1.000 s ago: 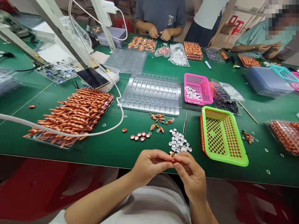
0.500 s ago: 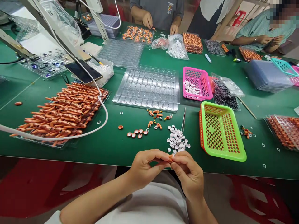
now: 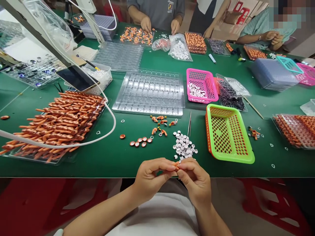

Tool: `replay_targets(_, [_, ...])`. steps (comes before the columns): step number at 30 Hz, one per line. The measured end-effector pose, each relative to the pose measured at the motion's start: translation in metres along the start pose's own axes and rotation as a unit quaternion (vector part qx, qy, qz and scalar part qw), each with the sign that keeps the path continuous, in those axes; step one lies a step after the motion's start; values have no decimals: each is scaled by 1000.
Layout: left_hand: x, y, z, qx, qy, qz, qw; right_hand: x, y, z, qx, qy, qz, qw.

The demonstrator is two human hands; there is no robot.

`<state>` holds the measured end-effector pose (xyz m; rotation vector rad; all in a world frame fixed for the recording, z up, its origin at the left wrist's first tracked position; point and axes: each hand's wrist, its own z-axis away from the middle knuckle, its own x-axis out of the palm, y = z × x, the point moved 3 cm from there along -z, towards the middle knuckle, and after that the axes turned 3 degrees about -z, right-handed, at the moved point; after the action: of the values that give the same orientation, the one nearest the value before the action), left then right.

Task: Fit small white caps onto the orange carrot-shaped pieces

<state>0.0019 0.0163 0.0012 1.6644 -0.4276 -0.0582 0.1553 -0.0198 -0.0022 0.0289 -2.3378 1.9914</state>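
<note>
Both hands meet at the table's near edge, pinching one small orange plastic part between them. My left hand grips it with thumb and forefinger; my right hand closes on its other side. Fingertips cover most of the part. Just beyond lies a pile of small white round caps, with metal tweezers at its far side. Several orange cups with white inside rest to the left, near a lone orange cup. Farther back are small orange pieces with yellow ends.
A lime-green basket stands at right, a pink basket with white pieces behind it. Clear plastic trays lie mid-table. At left, a stack of orange parts sits under a white cable. Co-workers work across the table.
The view has shifted slightly, moving the table's contents left in the picture. Both hands keep their pinch on the orange part, with little change in finger position.
</note>
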Motion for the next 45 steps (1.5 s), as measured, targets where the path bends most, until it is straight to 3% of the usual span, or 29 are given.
replay_targets(5, [3,-4,1,-100,16,58,993,0,-5,1,-46,13,71,996])
replay_targets(12, [4,-4,-3,-121,12,47,991,-4,-18,-3,-94,-28,172,980])
replay_targets(16, [7,-6,-3,-155,31,118,980,-5,-16,-4,-80,-28,132,988])
replay_targets(20, [9,-10,-1,-186,57,162,967,-5,-7,-1,-54,15,100,993])
replay_targets(23, [10,-14,0,-206,65,174,961,-4,-2,4,-75,38,111,990])
replay_targets(28, [10,-17,0,-217,67,163,960,-1,-2,8,-134,60,160,976])
replay_targets(32, [10,-17,0,-224,63,142,962,-1,-3,8,-134,64,172,974])
replay_targets(37, [10,-16,-1,-230,55,148,960,-2,-6,7,-135,53,202,969])
replay_targets(45, [7,-13,-3,-222,54,131,965,-1,-12,1,-195,25,237,951])
